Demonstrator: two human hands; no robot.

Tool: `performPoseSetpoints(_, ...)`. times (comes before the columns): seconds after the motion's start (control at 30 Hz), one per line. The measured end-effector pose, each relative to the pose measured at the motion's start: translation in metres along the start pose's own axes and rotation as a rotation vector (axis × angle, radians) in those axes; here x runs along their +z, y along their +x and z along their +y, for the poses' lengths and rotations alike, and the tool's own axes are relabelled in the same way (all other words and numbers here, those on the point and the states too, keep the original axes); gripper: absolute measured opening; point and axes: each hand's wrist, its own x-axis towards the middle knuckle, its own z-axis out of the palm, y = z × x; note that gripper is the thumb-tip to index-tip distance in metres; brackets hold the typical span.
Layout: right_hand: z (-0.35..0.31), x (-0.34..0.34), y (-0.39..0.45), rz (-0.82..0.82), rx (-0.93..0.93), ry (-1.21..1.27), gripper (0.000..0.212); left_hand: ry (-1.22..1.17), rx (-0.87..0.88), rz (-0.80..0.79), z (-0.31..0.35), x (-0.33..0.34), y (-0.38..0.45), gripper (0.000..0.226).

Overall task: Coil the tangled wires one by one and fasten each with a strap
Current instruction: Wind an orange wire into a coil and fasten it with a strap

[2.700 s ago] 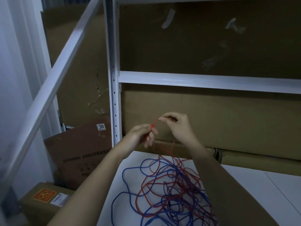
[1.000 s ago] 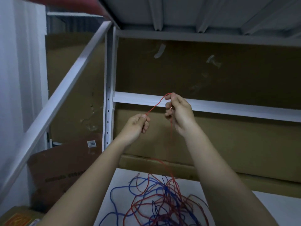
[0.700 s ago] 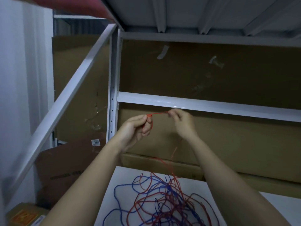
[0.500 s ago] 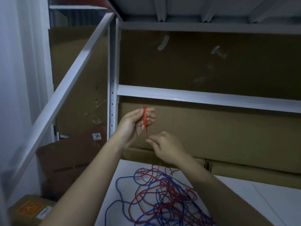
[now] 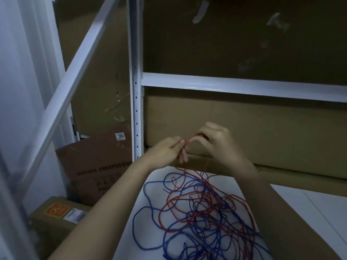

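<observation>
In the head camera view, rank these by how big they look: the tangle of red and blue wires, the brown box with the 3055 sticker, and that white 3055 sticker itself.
1. tangle of wires
2. brown box, partly hidden, so its rank against the tangle is unsure
3. 3055 sticker, clearly smallest

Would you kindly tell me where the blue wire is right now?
In the head view, the blue wire lies low and centre on the white surface, tangled with the red wire, below both hands.

White tabletop (image 5: 293,207) under tangled red-and-blue wires (image 5: 202,212)
</observation>
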Motion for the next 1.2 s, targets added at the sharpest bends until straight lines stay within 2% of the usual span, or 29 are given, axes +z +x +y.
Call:
performPoseSetpoints(0.07,0.008,0.01,0.005,0.089,0.082,0.166,0.009,-0.117,-0.021,-0.024,0.001,0.0,0.001,0.037)
performPoseSetpoints(0.13,0.009,0.02,0.007,0.124,0.238,0.366,0.006,-0.311,-0.053,-0.057,0.002,-0.003,0.001,0.038)
performPoseSetpoints(0.2,0.004,0.031,0.004,0.062,0.398,0.553,0.009,-0.508,-0.075,-0.067,-0.003,-0.004,-0.001,0.035)
performPoseSetpoints(0.3,-0.008,0.046,-0.007,-0.051,0.557,0.831,0.016,-0.776,-0.009,-0.039,-0.014,0.001,-0.003,0.023)
performPoseSetpoints(0.37,-0.012,0.056,-0.014,-0.12,0.621,0.974,0.019,-0.938,0.027,0.051,-0.018,0.005,-0.002,0.024)
performPoseSetpoints(0.47,-0.015,0.069,-0.026,-0.284,0.671,1.056,0.028,-1.128,-0.004,0.27,-0.019,0.003,0.006,0.03)
performPoseSetpoints(0.53,-0.017,0.073,-0.035,-0.362,0.642,1.04,0.03,-1.033,-0.002,0.356,-0.02,0.001,0.012,0.031)
performPoseSetpoints(0.67,-0.022,0.071,-0.043,-0.476,0.495,0.844,0.031,-0.584,-0.014,0.414,-0.031,0.006,0.023,0.024)
performPoseSetpoints(0.8,-0.02,0.05,-0.033,-0.44,0.436,0.737,0.025,-0.01,-0.05,0.184,-0.042,0.011,0.021,0.026)
performPoseSetpoints(0.87,-0.016,0.037,-0.027,-0.408,0.412,0.693,0.022,0.136,-0.067,0.095,-0.04,0.013,0.015,0.031)
performPoseSetpoints(0.97,-0.01,0.021,-0.014,-0.352,0.4,0.614,0.018,0.141,-0.029,0.013,-0.027,0.015,0.008,0.042)
performPoseSetpoints(1.03,-0.003,0.018,-0.007,-0.299,0.404,0.55,0.013,0.109,-0.017,0.044,-0.02,0.014,0.008,0.046)
performPoseSetpoints(1.13,0.009,0.023,-0.008,-0.158,0.48,0.59,0.008,0.027,0.0,0.071,-0.014,0.006,0.01,0.035)
performPoseSetpoints(1.2,0.013,0.033,-0.018,-0.147,0.57,0.688,0.013,-0.135,0.017,0.069,-0.009,0.002,0.011,0.03)
